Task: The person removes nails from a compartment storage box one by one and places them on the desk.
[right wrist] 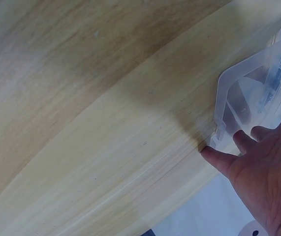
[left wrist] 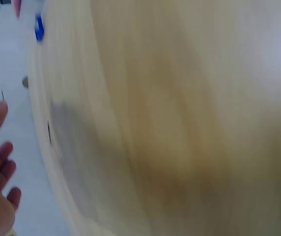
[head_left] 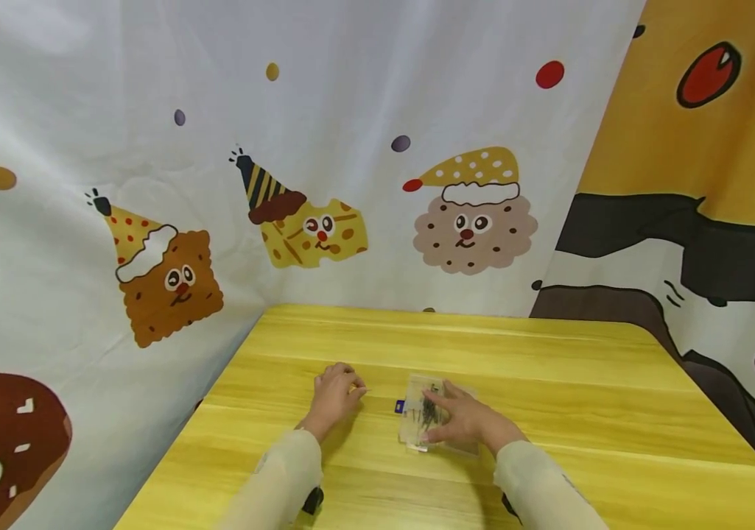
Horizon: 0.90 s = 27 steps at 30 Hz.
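No words can be read anywhere. A small blue tag (head_left: 400, 405) sits just by the left edge of a clear box (head_left: 417, 378). The tag has a pale patch on it, but it is too small to read. A little white bit (head_left: 420, 447) shows at the near edge of the box, and any marks on it are too tiny to see.

The box is on the yellow wood table (head_left: 549, 442), in front of the person and a bit to the right. Lots of thin dark sticks (head_left: 429, 414) lie in it. They are blurry and partly under the fingers, so I can't tell what they are. A clear flap (head_left: 463, 447) shows under the right hand (head_left: 468, 421). That hand has its fingers spread and touches the box.

The left hand (head_left: 334, 399) is over the table, left of the box. Its fingertips pinch one thin dark stick (left wrist: 2, 95). The left wrist view is blurry and cuts off much of this hand. A short dark line (left wrist: 49, 132) shows on the table there; I can't tell if it is a thing or a shadow.

Behind is a cloth (head_left: 350, 110) with funny snack faces. A brown doughnut picture (head_left: 12, 442) is cut off at the side.
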{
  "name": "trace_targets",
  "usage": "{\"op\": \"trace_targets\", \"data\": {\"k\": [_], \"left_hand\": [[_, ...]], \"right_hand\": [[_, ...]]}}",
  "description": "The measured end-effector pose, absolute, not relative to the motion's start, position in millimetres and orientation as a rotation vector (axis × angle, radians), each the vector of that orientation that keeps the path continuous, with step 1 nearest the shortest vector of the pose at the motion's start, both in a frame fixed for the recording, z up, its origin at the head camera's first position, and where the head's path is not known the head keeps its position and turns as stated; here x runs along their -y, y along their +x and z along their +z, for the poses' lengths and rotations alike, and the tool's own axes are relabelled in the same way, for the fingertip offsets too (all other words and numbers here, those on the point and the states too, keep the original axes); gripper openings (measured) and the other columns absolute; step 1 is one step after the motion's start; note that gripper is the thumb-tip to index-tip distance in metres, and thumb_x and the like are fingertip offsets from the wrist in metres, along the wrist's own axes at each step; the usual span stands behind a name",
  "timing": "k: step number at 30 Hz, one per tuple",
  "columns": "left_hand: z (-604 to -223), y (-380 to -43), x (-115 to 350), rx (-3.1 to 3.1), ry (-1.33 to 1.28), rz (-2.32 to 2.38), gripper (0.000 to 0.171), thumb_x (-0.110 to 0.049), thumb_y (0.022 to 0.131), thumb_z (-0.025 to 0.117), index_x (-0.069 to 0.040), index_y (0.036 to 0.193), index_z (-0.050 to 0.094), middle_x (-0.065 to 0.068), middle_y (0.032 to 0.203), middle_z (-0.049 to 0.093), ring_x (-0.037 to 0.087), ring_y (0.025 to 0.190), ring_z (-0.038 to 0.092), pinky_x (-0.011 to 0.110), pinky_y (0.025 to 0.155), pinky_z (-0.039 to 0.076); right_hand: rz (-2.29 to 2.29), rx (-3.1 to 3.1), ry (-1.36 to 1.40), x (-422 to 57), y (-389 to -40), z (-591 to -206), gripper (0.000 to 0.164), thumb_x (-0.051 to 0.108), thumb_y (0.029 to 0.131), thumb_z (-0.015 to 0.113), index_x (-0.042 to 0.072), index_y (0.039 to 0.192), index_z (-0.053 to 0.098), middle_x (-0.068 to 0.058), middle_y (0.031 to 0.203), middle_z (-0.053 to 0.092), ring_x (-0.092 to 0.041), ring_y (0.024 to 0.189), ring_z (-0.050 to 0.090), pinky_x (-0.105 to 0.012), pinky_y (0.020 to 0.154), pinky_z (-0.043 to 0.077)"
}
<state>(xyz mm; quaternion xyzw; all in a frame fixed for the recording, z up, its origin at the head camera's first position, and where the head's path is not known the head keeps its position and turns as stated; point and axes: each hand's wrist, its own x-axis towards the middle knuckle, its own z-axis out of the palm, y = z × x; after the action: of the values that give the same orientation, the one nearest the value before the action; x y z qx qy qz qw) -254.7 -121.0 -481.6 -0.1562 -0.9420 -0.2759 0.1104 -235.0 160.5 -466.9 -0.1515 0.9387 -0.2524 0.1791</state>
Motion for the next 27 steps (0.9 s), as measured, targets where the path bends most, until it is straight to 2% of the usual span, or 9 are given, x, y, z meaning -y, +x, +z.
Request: {"op": "trace_targets", "data": {"k": [12, 27], "left_hand": [[-490, -284, 176, 2.802, -0.796, -0.789, 0.007, -0.019, 0.094, 0.069, -0.012, 0.096, 0.073, 0.011, 0.118, 0.057, 0.034, 0.114, 0.048, 0.062, 0.098, 0.031], [-496, -309, 178, 2.82, -0.924, -0.696, 0.007, -0.019, 0.093, 0.07, -0.015, 0.097, 0.072, 0.012, 0.118, 0.056, 0.034, 0.113, 0.049, 0.057, 0.093, 0.035]], "right_hand": [[-0.715, -2.646, -0.434, -159, -235, -465, 0.092, 0.052, 0.08, 0.078, 0.026, 0.156, 0.033, -0.018, 0.164, 0.006, -0.047, 0.146, 0.011, -0.071, 0.106, 0.023], [-0.723, -2.661, -0.437, -159, -233, -466, 0.093, 0.055, 0.078, 0.078, 0.028, 0.155, 0.033, -0.017, 0.164, 0.006, -0.045, 0.147, 0.012, -0.069, 0.108, 0.022]]}}
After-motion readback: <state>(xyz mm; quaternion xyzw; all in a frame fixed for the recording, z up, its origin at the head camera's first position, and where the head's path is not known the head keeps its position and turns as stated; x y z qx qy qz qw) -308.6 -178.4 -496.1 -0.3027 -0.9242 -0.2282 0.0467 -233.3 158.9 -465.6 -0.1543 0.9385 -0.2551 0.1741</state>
